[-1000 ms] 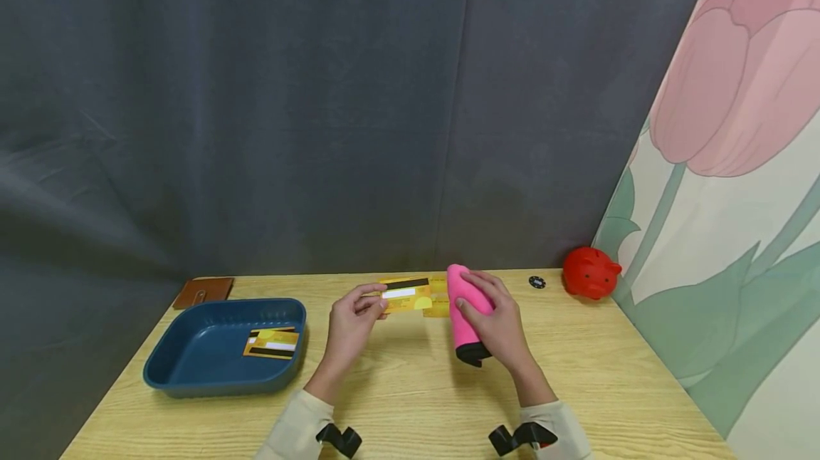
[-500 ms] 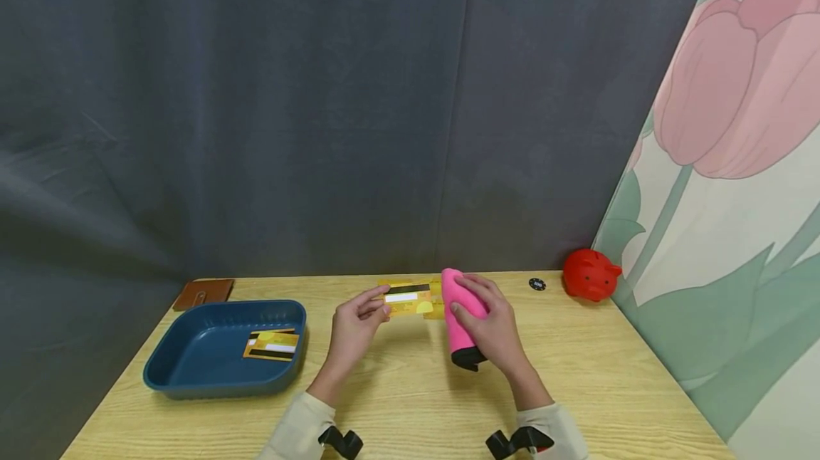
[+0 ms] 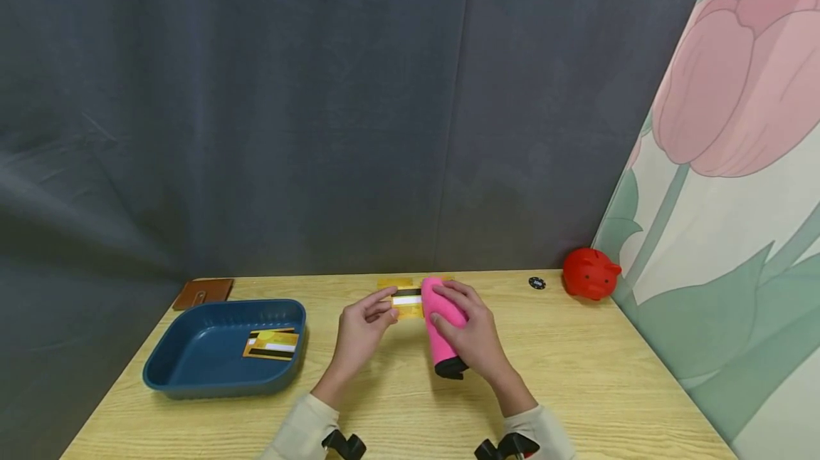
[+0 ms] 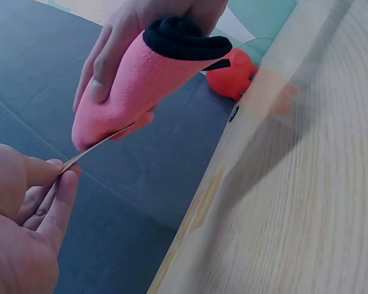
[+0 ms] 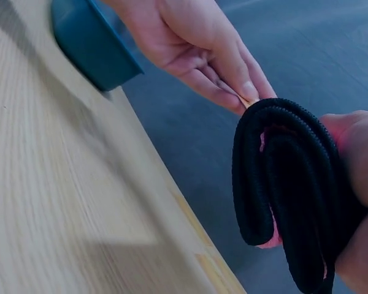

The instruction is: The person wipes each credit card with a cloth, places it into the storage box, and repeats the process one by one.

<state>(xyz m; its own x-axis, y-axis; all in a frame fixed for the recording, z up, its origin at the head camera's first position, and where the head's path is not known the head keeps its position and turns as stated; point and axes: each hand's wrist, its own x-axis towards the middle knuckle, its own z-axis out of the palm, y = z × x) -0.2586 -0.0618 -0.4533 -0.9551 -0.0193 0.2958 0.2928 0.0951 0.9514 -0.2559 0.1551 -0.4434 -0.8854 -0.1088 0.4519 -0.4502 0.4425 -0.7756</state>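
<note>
My left hand [image 3: 359,332] pinches the left end of a yellow bank card [image 3: 406,310] with a black stripe and a white strip, held above the table. A folded pink cloth [image 3: 440,335] with a black edge is gripped by my right hand [image 3: 477,332]. The cloth covers the card's right part. In the left wrist view the card [image 4: 89,149], seen edge-on, meets the lower side of the cloth, and right-hand fingertips show near its far end. The right wrist view shows the cloth's black edge [image 5: 288,184] folded in layers; the card is mostly hidden there.
Yellow cards [image 3: 392,282] lie on the table [image 3: 576,389] near its back edge, partly hidden. At left stands a blue tray [image 3: 192,382] with yellow cards [image 3: 272,345] in it; a brown leather piece [image 3: 203,293] lies behind. A black chip [image 3: 537,283] and red piggy bank [image 3: 590,273] sit back right.
My right hand has moved left and slightly down with the cloth, which now covers part of the held card. The left hand has shifted slightly right, still pinching the card.
</note>
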